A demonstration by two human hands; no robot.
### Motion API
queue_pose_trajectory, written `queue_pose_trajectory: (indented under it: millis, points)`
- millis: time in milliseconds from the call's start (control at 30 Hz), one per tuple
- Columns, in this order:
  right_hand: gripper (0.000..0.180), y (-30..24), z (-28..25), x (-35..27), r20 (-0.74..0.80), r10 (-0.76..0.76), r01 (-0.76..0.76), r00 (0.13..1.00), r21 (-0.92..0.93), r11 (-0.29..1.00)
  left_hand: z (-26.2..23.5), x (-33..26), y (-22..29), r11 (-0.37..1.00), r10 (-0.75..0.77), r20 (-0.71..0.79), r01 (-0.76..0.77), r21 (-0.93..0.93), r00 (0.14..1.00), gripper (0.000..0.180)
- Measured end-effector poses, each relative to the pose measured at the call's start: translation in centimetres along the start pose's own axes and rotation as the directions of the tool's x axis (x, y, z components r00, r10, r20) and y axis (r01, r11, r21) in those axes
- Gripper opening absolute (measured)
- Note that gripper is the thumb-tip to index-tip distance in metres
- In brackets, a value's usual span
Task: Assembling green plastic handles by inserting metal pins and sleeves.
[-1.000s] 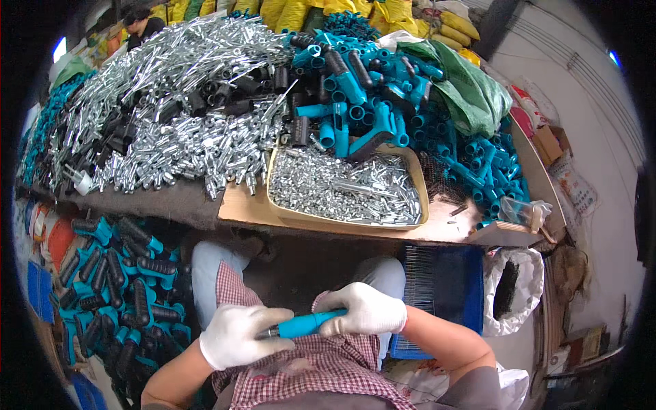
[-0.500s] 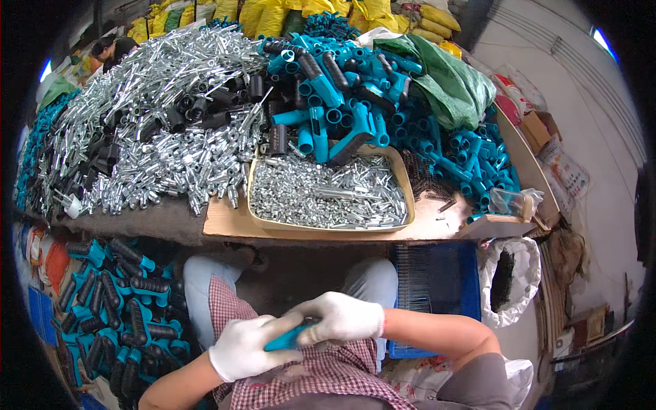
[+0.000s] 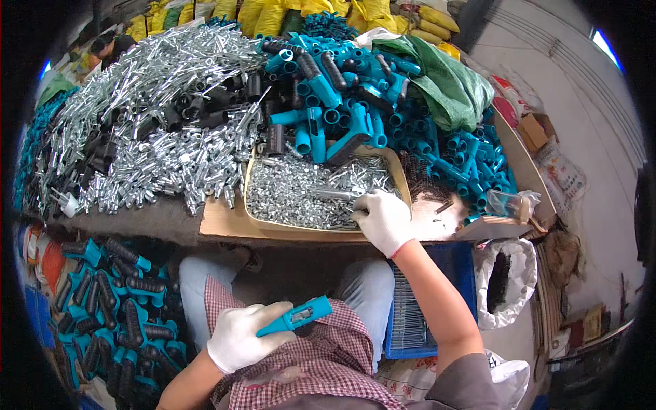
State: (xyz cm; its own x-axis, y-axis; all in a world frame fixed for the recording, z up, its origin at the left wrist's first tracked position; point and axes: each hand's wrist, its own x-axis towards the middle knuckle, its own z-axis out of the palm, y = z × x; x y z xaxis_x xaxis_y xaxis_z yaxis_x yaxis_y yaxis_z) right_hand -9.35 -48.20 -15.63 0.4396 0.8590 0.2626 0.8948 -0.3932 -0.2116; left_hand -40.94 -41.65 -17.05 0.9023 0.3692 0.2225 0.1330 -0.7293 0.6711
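- While the left hand (image 3: 240,338), in a white glove, is closed around the lower end of a teal plastic handle (image 3: 295,316), that handle sits low in the head view, just above the person's lap and checked shirt (image 3: 321,369).
- Its long axis runs from about eight o'clock, inside the fist, up to about two o'clock, where the free end points toward the table edge.
- It is a slim, slightly tapering moulded piece, bright teal, with a small grey metal part showing in a slot near its upper end.
- At one o'clock from the handle, well apart from it, the right hand (image 3: 383,220), also gloved in white, reaches into the shallow cardboard tray (image 3: 400,184) with its fingers curled down onto the small silver metal parts (image 3: 301,195); whether it has pinched one I cannot tell.
- Beyond the tray, at twelve o'clock, lies a heap of teal plastic handles and tubes (image 3: 355,102), some with black grips among them.
- Toward ten o'clock a wide pile of shiny metal fittings (image 3: 150,109) covers the table, mixed with black sleeves.
- At nine o'clock from the left hand, on the floor, assembled teal-and-black handles (image 3: 109,307) lie heaped.
- Right of the person's knees stands a blue crate (image 3: 417,321), and beyond it, at three o'clock, a white bag of dark pieces (image 3: 506,280).
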Motion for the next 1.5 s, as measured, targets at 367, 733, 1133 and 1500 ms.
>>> queue_pose_trajectory:
  millis: [367,733,1133,1500]
  points:
    - [0.010,-2.4,-2.7,-1.5,0.036,-0.017,-0.001,0.999,0.449,0.894,-1.2,-0.9,-0.5,0.997,-0.074,-0.017,0.075,0.029,0.997,0.048]
    - [0.019,-10.4,0.3,-7.3,-0.034,-0.737,0.647,0.675,0.510,0.568,-1.6,-1.3,-1.0,0.994,-0.044,0.013,0.043,0.099,0.999,0.040]
    - [0.008,-11.6,-1.5,-6.8,0.180,-0.653,0.475,0.735,0.551,0.686,-1.2,-0.7,-1.1,0.995,-0.051,0.033,0.048,0.083,0.998,0.037]
    - [0.010,-9.9,-1.4,-6.1,0.116,-0.598,0.370,0.793,0.689,0.623,-2.4,-0.7,-1.4,0.994,-0.029,0.022,0.027,0.102,0.999,0.039]
